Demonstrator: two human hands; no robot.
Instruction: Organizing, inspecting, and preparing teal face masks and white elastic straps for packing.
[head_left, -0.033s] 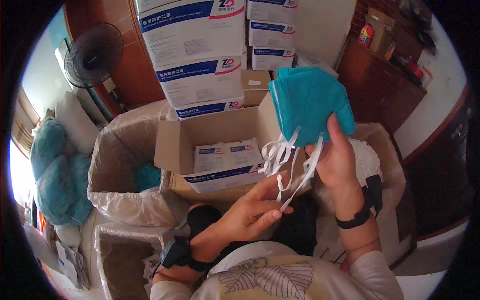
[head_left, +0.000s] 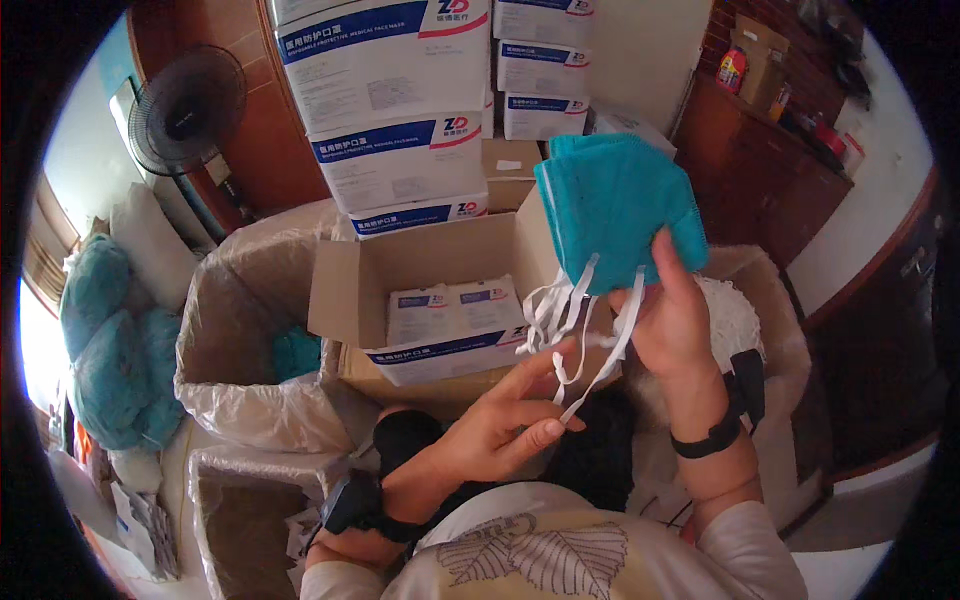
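Observation:
My right hand (head_left: 672, 318) grips a small stack of teal folded face masks (head_left: 622, 208) by its lower right side, with the thumb in front. White elastic straps (head_left: 628, 325) dangle from the masks' lower edge. Below them, my left hand (head_left: 505, 415) has its fingers apart. The strap ends touch its fingers near the thumb tip, and part of those fingers is hidden. Just beyond the hands stands an open carton (head_left: 440, 358) with white packets (head_left: 450, 308) inside.
A plastic-lined bin (head_left: 255, 405) at left holds teal masks (head_left: 297, 354); another lined box (head_left: 215, 520) stands nearer. A bin at right holds a white heap (head_left: 733, 320). Behind are stacked white cartons (head_left: 400, 160). A fan (head_left: 187, 110) and teal-filled bags (head_left: 120, 350) stand far left.
The masks have shifted very slightly to the left in my right hand. Otherwise everything stays as it was.

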